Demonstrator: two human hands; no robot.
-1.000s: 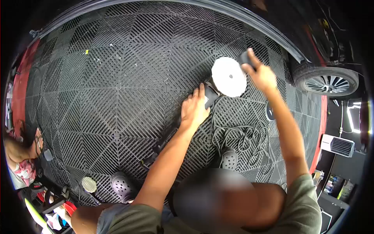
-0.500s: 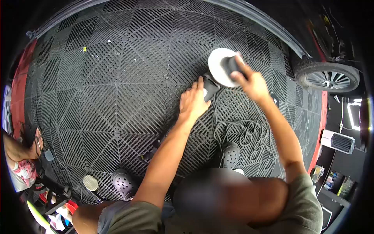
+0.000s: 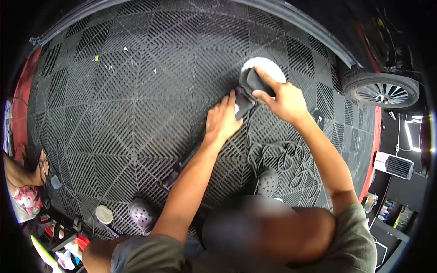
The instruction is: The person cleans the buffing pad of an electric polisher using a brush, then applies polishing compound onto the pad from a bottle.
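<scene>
A round white pad [image 3: 269, 67] stands above the dark floor, partly covered by a dark block [image 3: 258, 83]. My right hand [image 3: 286, 98] is closed round this block, thumb and fingers on either side, pressing it against or close to the pad; its exact kind is unclear. Beside the pad lies the dark body of a power tool, seemingly a polisher [image 3: 244, 105], with a pale label. My left hand [image 3: 222, 120] rests over that body, fingers along its top and thumb at its side, holding it down. How the pad joins the body is hidden.
A black cord [image 3: 291, 159] lies in loops near my grey clogs [image 3: 267, 182]. At the right is a car wheel [image 3: 381, 91]. Another person's bare foot [image 3: 43, 166] shows at the left, near a round pale pad [image 3: 104, 214]. Slatted tiles [image 3: 136, 100] cover the floor.
My right hand has shifted left and slightly down with the dark block, which now covers the pad's lower left part. My left hand stays on the tool body.
</scene>
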